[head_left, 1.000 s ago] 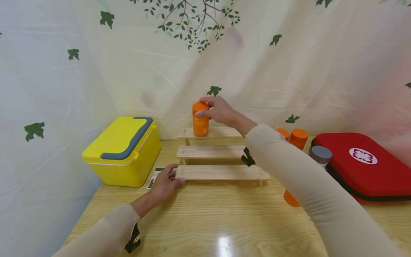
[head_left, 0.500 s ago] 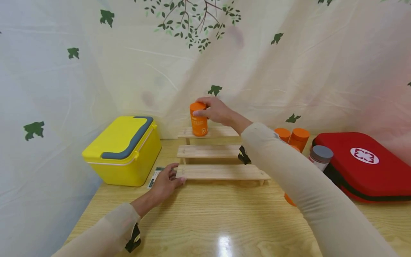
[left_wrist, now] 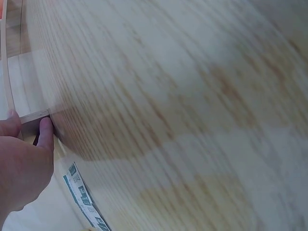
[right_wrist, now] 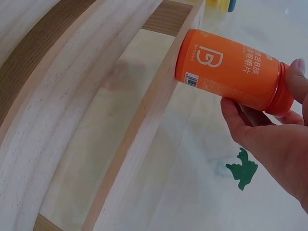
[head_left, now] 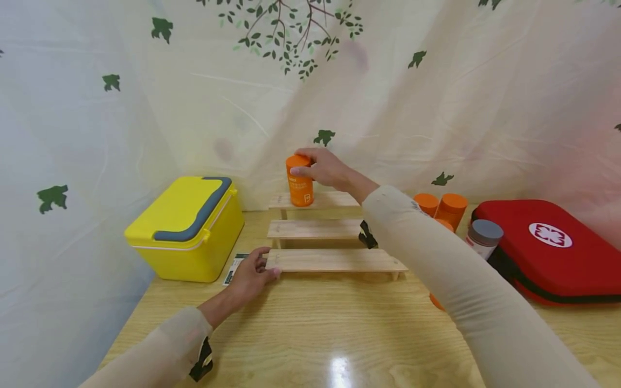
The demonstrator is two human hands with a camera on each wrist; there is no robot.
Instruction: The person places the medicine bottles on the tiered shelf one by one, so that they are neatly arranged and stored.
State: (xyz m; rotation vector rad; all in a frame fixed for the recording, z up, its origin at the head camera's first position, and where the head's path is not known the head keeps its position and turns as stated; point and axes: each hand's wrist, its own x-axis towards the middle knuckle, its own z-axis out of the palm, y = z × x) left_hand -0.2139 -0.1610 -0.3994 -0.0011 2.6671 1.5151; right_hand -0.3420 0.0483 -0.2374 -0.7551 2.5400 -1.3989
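My right hand (head_left: 326, 168) grips an orange pill bottle (head_left: 301, 187) by its cap end, thumb on the near side. The bottle stands upright on the top step of a three-tier wooden rack (head_left: 335, 260), near that step's left end. In the right wrist view the bottle (right_wrist: 226, 70) shows white lettering and a barcode, its base against the top board. My left hand (head_left: 248, 277) pinches the left end of the rack's lowest board, thumb in front and fingers behind. The left wrist view shows the left hand (left_wrist: 26, 163) with fingertips on that board's corner.
A yellow cooler box (head_left: 186, 231) with a blue-grey handle stands left of the rack. A printed card (head_left: 234, 269) lies between them. On the right, several orange bottles (head_left: 452, 207), a grey-capped bottle (head_left: 484, 237) and a red first-aid case (head_left: 563, 253) are partly behind my right sleeve.
The right hand and the orange pill bottle have shifted slightly left along the top step. The left hand stays where it was on the lowest board.
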